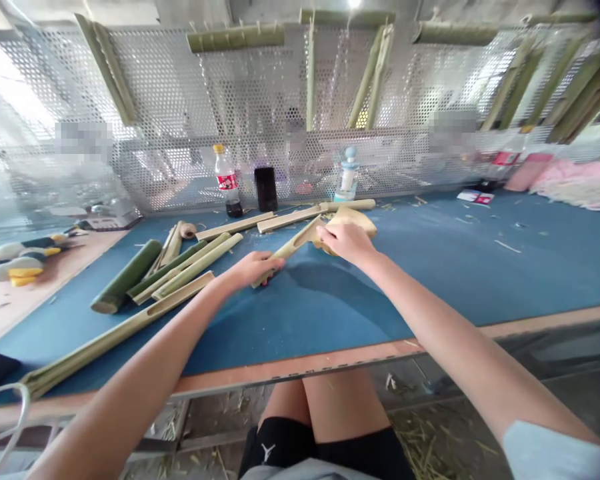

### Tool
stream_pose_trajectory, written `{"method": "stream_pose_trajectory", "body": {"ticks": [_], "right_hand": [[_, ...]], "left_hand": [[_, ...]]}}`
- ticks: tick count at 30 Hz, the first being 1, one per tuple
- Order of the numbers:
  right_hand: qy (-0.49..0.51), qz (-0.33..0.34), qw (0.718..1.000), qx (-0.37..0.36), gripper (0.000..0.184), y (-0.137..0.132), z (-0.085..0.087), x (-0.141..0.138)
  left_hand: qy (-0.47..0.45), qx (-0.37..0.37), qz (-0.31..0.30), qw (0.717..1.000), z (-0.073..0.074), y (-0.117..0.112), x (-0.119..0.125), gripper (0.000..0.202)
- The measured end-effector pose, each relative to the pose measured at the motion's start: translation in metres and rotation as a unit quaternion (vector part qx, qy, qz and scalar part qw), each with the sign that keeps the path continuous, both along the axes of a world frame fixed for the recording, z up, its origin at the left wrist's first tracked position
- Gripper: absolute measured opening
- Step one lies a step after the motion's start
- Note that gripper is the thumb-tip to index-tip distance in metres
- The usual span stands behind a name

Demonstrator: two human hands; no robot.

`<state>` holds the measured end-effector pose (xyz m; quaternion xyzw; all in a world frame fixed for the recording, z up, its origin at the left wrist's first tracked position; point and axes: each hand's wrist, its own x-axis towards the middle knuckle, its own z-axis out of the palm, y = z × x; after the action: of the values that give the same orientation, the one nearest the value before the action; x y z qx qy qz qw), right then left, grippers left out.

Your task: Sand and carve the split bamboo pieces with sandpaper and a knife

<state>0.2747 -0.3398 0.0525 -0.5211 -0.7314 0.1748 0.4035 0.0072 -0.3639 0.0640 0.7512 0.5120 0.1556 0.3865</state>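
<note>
My left hand (260,267) is closed round the near end of a bamboo piece (295,243) with a long trough cut in its upper side. The piece tilts away from me, its far end raised over the blue table. At that far end my right hand (347,241) has its fingers curled and closed on a pale yellow, bendy sheet (365,220), perhaps cloth or sandpaper. The sheet shows behind and below the fingers. Left of my left hand lies a long bamboo stick with a hollowed end (115,327).
Several bamboo lengths (195,267) and a twine roll (187,231) lie at left. Split strips (290,218) lie behind my hands. A cola bottle (227,183), a black phone (266,189) and a light blue bottle (347,177) stand against the perforated metal screen (160,87).
</note>
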Motion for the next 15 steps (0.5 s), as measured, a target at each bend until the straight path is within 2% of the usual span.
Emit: {"method": "stream_pose_trajectory", "body": {"ticks": [3, 6, 8, 10, 15], "right_hand": [[-0.062, -0.008, 0.998, 0.022, 0.044, -0.001, -0.008, 0.014], [-0.115, 0.015, 0.993, -0.005, 0.065, 0.007, -0.019, 0.025], [-0.136, 0.011, 0.990, -0.025, 0.059, 0.016, -0.027, 0.030], [-0.144, -0.018, 0.989, -0.032, 0.049, 0.023, -0.031, 0.031], [-0.124, -0.080, 0.989, -0.013, 0.068, 0.020, -0.024, 0.022]], "left_hand": [[-0.003, -0.003, 0.016, 1.000, -0.010, 0.003, -0.005, 0.046], [0.016, 0.012, 0.018, 1.000, -0.008, 0.002, -0.008, 0.052], [0.045, 0.039, 0.009, 0.998, -0.004, -0.001, -0.008, 0.051], [0.087, 0.089, 0.005, 0.992, -0.003, -0.006, -0.004, 0.047], [0.196, 0.253, 0.054, 0.946, -0.010, -0.030, 0.021, 0.036]]}}
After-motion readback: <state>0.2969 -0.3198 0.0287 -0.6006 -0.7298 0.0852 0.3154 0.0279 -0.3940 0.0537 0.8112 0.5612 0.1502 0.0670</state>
